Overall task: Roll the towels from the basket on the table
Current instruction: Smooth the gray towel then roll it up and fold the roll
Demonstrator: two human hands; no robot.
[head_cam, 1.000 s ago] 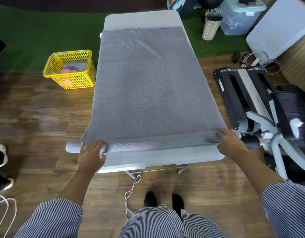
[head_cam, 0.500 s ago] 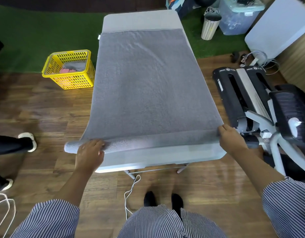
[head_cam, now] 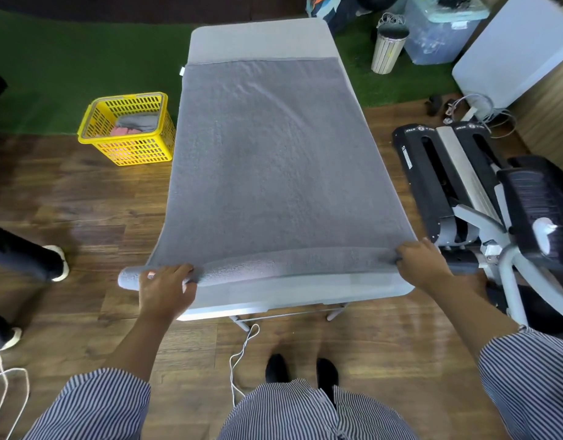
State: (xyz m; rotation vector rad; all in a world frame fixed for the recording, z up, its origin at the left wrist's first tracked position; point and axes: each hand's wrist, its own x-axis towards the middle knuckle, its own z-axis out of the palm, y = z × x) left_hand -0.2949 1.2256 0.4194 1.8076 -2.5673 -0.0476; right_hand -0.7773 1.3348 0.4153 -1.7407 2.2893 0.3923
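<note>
We have only a thin roll at the near edge of the grey towel [head_cam: 273, 160] on the table [head_cam: 261, 39]. Our left hand [head_cam: 165, 290] and right hand [head_cam: 423, 265] curl round it. Most lies flat, and more towels wait in the yellow basket [head_cam: 127, 150].

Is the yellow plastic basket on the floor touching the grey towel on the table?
Cannot tell. In the head view, the yellow plastic basket on the floor reaches the hanging left edge of the grey towel on the table, with no gap visible, but overlap could be mere depth.
</note>
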